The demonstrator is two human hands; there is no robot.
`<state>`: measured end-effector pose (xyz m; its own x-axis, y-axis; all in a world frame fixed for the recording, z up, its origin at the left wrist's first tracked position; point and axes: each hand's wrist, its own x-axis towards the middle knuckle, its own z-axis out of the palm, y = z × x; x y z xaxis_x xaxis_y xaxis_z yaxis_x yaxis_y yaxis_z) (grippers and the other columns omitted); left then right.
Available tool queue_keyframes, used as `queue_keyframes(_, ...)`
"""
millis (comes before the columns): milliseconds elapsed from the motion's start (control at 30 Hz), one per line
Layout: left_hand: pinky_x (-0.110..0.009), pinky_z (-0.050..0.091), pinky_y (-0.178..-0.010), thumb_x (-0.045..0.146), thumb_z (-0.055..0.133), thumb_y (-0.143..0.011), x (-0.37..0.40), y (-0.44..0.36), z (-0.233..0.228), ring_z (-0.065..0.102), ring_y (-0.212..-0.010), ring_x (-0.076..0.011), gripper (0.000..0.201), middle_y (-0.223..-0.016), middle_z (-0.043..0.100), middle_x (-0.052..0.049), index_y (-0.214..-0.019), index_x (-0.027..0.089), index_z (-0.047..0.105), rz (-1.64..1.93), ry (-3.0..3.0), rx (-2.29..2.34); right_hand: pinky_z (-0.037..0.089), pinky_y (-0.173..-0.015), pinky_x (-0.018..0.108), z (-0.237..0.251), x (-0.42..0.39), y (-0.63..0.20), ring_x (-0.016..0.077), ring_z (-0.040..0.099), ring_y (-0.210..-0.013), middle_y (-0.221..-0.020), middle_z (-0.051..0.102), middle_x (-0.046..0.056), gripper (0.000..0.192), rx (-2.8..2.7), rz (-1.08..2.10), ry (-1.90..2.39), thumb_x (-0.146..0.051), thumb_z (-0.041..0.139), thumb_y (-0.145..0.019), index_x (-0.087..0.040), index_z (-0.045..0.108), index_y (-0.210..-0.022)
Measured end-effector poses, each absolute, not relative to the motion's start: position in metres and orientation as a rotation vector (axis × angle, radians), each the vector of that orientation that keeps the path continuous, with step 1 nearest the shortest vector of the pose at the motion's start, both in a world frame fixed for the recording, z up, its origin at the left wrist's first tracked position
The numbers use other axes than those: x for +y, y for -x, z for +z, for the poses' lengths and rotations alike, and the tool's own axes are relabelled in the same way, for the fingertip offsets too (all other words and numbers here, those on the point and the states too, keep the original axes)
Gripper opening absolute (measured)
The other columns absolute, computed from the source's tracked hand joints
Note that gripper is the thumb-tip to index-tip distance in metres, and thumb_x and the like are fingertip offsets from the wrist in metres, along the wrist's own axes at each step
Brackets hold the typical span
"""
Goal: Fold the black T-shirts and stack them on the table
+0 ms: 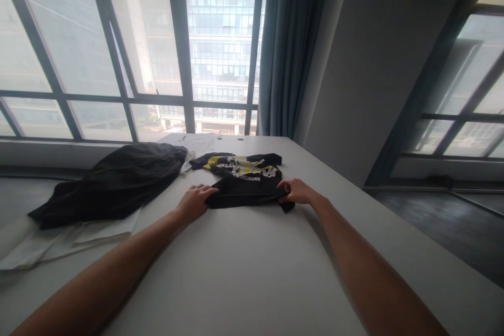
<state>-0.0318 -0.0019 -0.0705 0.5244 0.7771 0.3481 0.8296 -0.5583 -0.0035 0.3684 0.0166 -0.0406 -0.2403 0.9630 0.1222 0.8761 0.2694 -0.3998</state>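
Observation:
A black T-shirt point(248, 189) with a white and yellow print lies on the white table, its near edge towards me. My left hand point(196, 200) is closed on the near left corner of the cloth, fingertips partly hidden by it. At the near right corner, my right hand point(296, 191) pinches the fabric between thumb and fingers. A small flap of black cloth hangs just below the right hand. The sleeves lie towards the far side.
A heap of dark cloth point(118, 184) lies on the left over white cloth point(98, 232). White sheets point(192, 140) rest at the far end of the white table point(244, 273). Beyond are windows, a blue-grey curtain point(283, 52) and a grey pillar point(366, 63).

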Motion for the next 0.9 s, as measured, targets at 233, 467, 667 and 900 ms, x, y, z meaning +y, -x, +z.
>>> queue_keyframes(233,-0.033,0.05,-0.072,0.023,0.05,-0.084,-0.002,0.039,-0.044,0.07,-0.085,-0.0265,0.027,-0.09,0.074,-0.007,-0.103,0.021,0.069,-0.535,2.438,-1.604,0.041,-0.065,0.023,-0.046,0.015,-0.373,0.0163,0.062,-0.078,-0.086,0.069,0.004,0.032,-2.125,0.148,1.972,-0.006,0.064,-0.066,-0.018,0.074,-0.095)
queue_keyframes(467,-0.036,0.052,-0.08,0.024,0.052,-0.079,-0.015,0.064,-0.05,0.066,-0.094,-0.0251,0.012,-0.103,0.07,-0.009,-0.079,0.02,0.063,-0.756,2.486,-1.348,0.046,-0.079,0.029,-0.039,0.019,-0.386,0.0205,0.061,-0.085,-0.09,0.068,0.008,0.025,-1.556,-0.215,1.718,-0.014,0.053,-0.067,-0.017,0.073,-0.081)
queue_keyframes(667,-0.038,0.047,-0.093,0.017,0.049,-0.069,-0.034,0.055,-0.039,0.064,-0.1,-0.0249,0.025,-0.103,0.072,-0.008,-0.087,0.019,0.067,-0.807,2.863,-0.989,0.051,-0.069,0.031,-0.036,0.025,-0.403,0.02,0.061,-0.07,-0.073,0.064,0.006,0.033,-1.154,0.432,1.383,-0.026,0.047,-0.072,-0.014,0.07,-0.093)
queue_keyframes(900,-0.025,0.039,-0.06,0.033,0.052,-0.081,-0.039,0.053,-0.03,0.048,-0.059,-0.0124,0.024,-0.061,0.056,0.001,-0.064,0.016,0.057,-0.57,3.189,-1.324,0.051,-0.058,0.031,-0.044,0.018,-0.413,0.0126,0.038,-0.041,-0.045,0.039,-0.004,0.046,-1.434,0.76,1.505,-0.047,0.037,-0.09,-0.014,0.069,-0.086)
